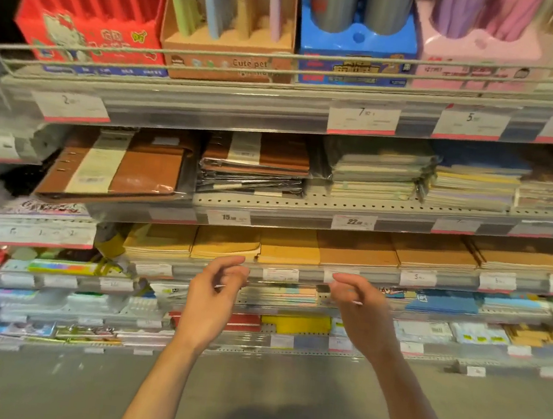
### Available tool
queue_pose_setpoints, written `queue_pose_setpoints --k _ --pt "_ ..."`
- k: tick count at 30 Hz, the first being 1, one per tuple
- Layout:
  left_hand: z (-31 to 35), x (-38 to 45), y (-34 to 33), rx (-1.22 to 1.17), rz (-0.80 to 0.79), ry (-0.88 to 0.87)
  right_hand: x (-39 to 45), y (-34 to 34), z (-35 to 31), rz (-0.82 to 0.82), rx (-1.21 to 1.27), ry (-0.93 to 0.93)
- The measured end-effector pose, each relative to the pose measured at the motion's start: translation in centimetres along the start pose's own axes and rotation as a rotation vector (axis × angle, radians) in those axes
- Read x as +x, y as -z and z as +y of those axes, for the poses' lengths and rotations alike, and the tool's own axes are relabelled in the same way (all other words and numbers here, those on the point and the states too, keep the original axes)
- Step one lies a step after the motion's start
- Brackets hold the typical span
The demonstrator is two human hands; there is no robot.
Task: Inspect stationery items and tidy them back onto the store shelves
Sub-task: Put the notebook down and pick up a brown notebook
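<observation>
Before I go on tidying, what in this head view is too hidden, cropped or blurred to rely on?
- Left hand and right hand: motion blur over the curled fingers; both look empty, but a thin item can't be excluded.
- Price tags: large digits show, small print too blurred.
- Brown binder: its left end sinks into shadow and glare.
- Red box and steel tumblers: tops cut by the upper edge.
- Lowest shelves: items smeared, unidentifiable.
</observation>
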State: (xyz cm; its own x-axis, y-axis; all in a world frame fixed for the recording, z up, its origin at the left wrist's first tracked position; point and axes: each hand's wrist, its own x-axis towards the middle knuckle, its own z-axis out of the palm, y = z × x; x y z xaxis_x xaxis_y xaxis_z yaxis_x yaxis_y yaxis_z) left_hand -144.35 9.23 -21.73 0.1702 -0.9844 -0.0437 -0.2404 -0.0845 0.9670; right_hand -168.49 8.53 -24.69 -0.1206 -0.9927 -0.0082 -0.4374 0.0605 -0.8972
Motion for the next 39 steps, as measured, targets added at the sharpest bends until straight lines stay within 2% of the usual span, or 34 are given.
queue_pose_setpoints --k 2,9,16,19,21,24,28,39 --pt "0.1 0.3 2.9 -0.05 -0.002 -0.006 -0.3 -1.9 -1.9 -0.003 0.051 -0.072" --pt "-0.1 2.4 13.4 -0.15 0.069 -0.025 -1.1 -8.2 -9.8 0.046 0.056 0.005" --pt "0.5 5.8 22.0 -0.221 0.315 0.004 2.6 -12.7 -17.6 0.082 0.032 0.107" --pt "1.7 7.4 24.2 -0.279 0.396 0.028 4.4 -14.3 -20.5 0.059 0.091 0.081" --pt "3.0 8.3 25.0 -0.336 0.375 0.048 5.3 -15.3 -21.9 0.017 0.103 0.041" --pt "4.5 9.4 25.0 -0.25 0.265 0.072 5.7 -16.2 -23.6 -0.091 0.1 -0.073" --pt "5.3 10.4 24.4 -0.244 0.193 0.106 6.3 -17.3 -24.1 -0.185 0.294 -0.216" --pt "4.7 10.2 24.4 -0.283 0.098 0.092 6.2 -17.2 -23.8 -0.162 0.425 -0.16"
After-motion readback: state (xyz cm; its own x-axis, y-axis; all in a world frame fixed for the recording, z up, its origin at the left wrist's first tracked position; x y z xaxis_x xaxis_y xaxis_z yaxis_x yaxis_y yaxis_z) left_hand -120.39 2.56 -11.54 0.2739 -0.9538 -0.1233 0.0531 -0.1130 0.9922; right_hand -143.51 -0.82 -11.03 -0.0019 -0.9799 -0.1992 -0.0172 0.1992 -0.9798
